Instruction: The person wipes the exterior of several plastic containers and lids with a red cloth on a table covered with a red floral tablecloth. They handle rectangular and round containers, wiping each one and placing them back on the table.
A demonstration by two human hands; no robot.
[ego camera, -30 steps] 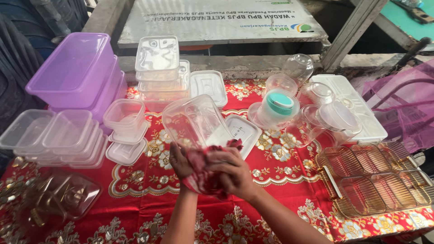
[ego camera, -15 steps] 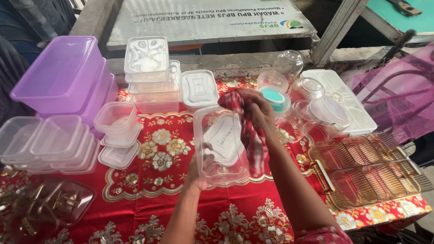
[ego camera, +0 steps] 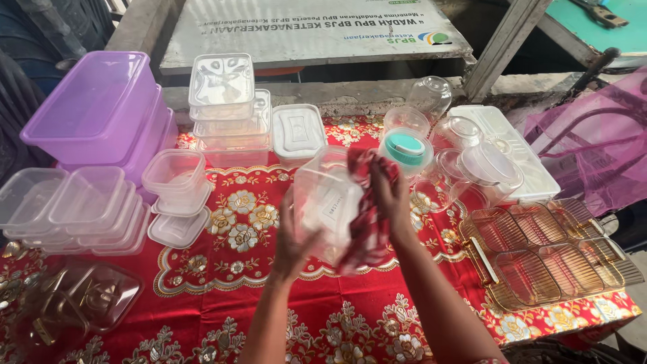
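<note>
Down through the head camera, I see my left hand (ego camera: 291, 244) cupped against the near side of a clear rectangular container (ego camera: 328, 202), fingers spread and gripping it so that it tilts up off the red floral tablecloth (ego camera: 229, 296). My right hand (ego camera: 387, 195) is closed around a red checked cloth (ego camera: 367, 222) and presses it against the container's right side; the cloth hangs down below the hand. The container sits above the middle of the tabletop, slightly toward its far edge. Along the far-left edge stands a stack of purple tubs (ego camera: 101, 111), with low clear trays (ego camera: 74, 205) at the left edge and a small square tub (ego camera: 176, 172) just beside them. A stack of lidded clear boxes (ego camera: 226, 108) stands at the far edge, a teal-lidded jar (ego camera: 405, 149) just beyond my right hand, and an amber divided tray (ego camera: 546, 259) at the right edge.
</note>
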